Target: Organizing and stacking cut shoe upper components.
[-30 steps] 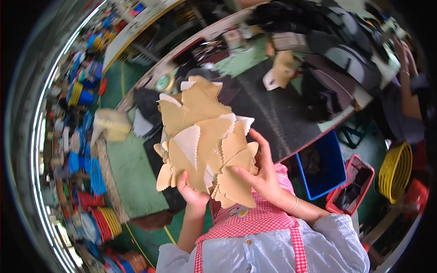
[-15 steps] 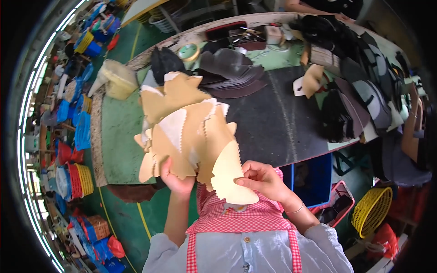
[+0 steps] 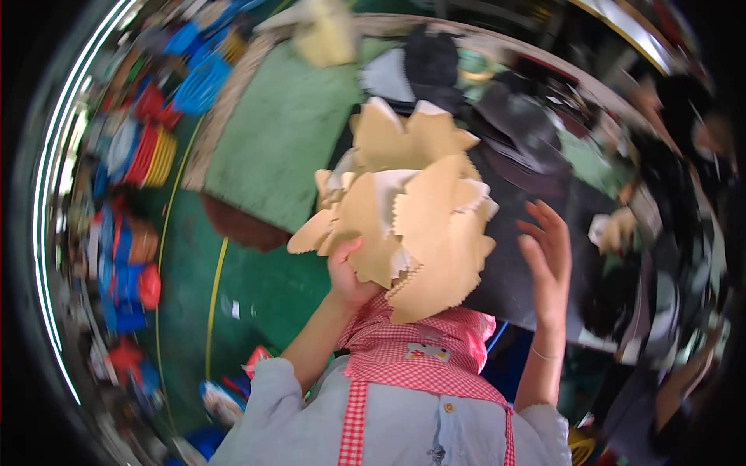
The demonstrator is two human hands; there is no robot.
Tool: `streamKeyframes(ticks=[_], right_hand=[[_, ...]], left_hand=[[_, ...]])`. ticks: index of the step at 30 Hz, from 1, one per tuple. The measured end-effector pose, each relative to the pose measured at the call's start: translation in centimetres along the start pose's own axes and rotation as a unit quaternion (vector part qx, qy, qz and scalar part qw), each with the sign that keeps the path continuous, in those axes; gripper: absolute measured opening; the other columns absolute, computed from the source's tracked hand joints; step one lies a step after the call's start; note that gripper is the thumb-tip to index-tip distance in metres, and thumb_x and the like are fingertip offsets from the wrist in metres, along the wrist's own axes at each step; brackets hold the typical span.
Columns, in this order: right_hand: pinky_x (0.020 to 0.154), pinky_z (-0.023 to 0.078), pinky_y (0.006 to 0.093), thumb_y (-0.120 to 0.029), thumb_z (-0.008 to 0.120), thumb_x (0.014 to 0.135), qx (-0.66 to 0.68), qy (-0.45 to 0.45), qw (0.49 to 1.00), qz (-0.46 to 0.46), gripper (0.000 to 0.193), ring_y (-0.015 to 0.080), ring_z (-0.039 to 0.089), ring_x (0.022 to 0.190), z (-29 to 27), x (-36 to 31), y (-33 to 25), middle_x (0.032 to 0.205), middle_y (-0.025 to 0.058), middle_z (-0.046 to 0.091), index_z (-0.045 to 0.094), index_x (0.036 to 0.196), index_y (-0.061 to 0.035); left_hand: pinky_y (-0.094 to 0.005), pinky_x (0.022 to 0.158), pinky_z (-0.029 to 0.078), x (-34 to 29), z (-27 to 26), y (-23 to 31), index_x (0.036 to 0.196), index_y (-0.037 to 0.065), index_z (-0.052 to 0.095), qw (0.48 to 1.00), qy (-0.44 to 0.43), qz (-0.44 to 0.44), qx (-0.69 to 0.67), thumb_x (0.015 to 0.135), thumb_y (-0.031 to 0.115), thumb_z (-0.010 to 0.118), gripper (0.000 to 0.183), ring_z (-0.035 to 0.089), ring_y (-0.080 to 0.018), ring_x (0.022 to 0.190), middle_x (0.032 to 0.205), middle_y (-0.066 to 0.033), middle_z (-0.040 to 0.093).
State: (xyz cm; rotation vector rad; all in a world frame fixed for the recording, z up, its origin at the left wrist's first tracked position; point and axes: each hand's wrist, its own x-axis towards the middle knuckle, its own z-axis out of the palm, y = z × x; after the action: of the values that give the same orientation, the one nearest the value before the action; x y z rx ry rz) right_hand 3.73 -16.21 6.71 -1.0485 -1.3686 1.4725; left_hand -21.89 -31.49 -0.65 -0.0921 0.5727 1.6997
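Left grip (image 3: 352,273) is closed on the near-left edge of a pile of tan pieces (image 3: 439,233): thumb on top, other fingers underneath and mostly hidden. Right grip (image 3: 549,252) is open and has hold of nothing: fingers up and apart, just right of the pile, visible gap between.

Pile is in front of the person, over the near side of the counter (image 3: 272,140); can't tell if its far end touches anything below. Pieces are curved, overlapping at mixed angles, some with zigzag edges, some showing white. One broad piece lies on top at the right.

Counter has a green surface at left, black mat (image 3: 507,278) partly behind the pile. Far side: stack of dark pieces (image 3: 517,128), tape roll (image 3: 472,62), black item (image 3: 431,66) with a light grey piece (image 3: 385,76) to its left. Pale yellow bag (image 3: 326,35) at the far left, blurred. Brown piece (image 3: 241,225) juts out below the near-left edge.

Person wears a red-and-white checked apron (image 3: 435,377) over a pale blue shirt (image 3: 396,427). Green floor (image 3: 264,287) with yellow lines left of the counter; red and yellow baskets (image 3: 159,155) further left. Another person's arm (image 3: 684,377) at near right, blurred.
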Motion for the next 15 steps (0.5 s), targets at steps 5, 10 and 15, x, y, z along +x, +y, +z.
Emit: streamKeyframes(ticks=[5,10,15], right_hand=[[0.092,0.048,0.0297,-0.025,0.058,0.101,-0.087,-0.1,0.991,0.027,0.038,0.0157,0.06,0.103,-2.6,4.8,3.0,0.121,0.0093,0.064,0.055,0.132,-0.0031],[0.082,0.048,0.0261,-0.02,0.053,0.104,-0.081,-0.329,0.94,0.039,0.028,0.0114,0.059,0.094,2.4,6.5,4.1,0.11,0.0064,0.065,0.058,0.124,-0.0012],[0.078,0.047,0.0224,-0.01,0.057,0.101,-0.103,-0.548,0.83,0.034,0.023,0.0095,0.06,0.088,8.3,5.4,4.5,0.104,0.0044,0.066,0.059,0.122,-0.0014]], left_hand=[[-0.0517,0.109,0.042,-1.3,-3.3,-1.8,0.142,-0.001,0.045,0.991,-0.087,0.032,-0.097,0.092,0.026,0.049,0.057,0.058,-0.0377,0.124,0.137,-0.0215,0.057],[-0.0503,0.107,0.043,-6.3,-2.1,-3.1,0.14,0.0,0.048,0.97,0.115,0.188,-0.101,0.092,0.025,0.048,0.054,0.06,-0.0358,0.119,0.132,-0.0182,0.061],[-0.0483,0.106,0.045,-13.3,-5.1,-4.8,0.138,0.004,0.05,0.917,0.016,0.353,-0.187,0.09,0.026,0.051,0.053,0.06,-0.0322,0.119,0.13,-0.0143,0.062]])
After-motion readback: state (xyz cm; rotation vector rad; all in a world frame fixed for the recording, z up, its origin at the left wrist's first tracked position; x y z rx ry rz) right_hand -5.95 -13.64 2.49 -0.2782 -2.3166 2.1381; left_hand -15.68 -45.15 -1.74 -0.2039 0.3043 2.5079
